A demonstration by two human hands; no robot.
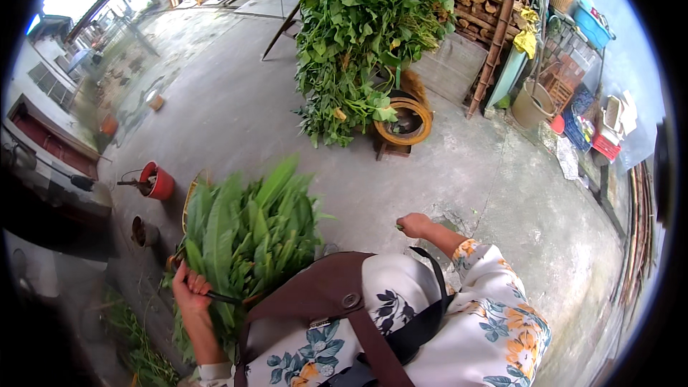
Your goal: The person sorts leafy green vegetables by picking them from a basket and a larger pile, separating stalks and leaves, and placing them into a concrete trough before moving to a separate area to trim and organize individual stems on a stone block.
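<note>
The left hand [192, 290], lower left, curls around a thin black rod-like piece [224, 298]. The right hand [414, 226], right of centre, is folded closed on a tiny greenish tip [399, 227], too small to identify. Long, pointed bright-green leaves [251, 236] bunch densely, lower left. A heap of broad green foliage [365, 36] fills top centre.

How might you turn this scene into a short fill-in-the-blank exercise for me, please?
1. The long leaves are nearer the person's ____ hand than the right hand.
2. The larger bucket left of these leaves is coloured ____.
3. The basin at the picture's upper right is coloured ____.

Missing words: left; red; blue.
</note>
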